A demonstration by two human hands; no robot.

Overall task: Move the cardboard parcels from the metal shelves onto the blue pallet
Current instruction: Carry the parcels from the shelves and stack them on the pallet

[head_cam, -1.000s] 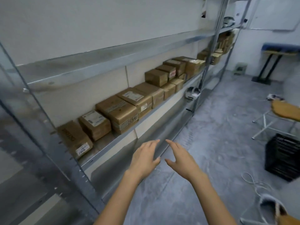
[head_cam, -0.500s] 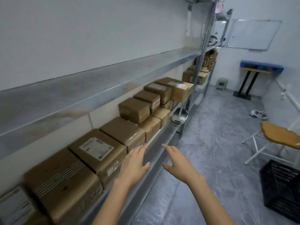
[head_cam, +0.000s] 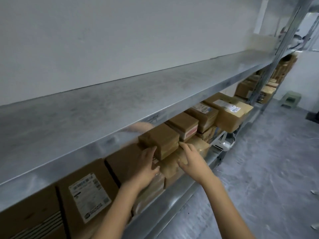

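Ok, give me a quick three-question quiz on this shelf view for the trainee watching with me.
1. True or false: the upper shelf carries parcels directly above the hands.
2. Which parcel sits between the left hand and the right hand? A. the small plain parcel stacked on top of others; B. the big labelled parcel at the far end of the row; C. a parcel lying on the ground.
3. What stands on the floor by the far wall?

Key: 1 false; 2 A; 3 a green stool.
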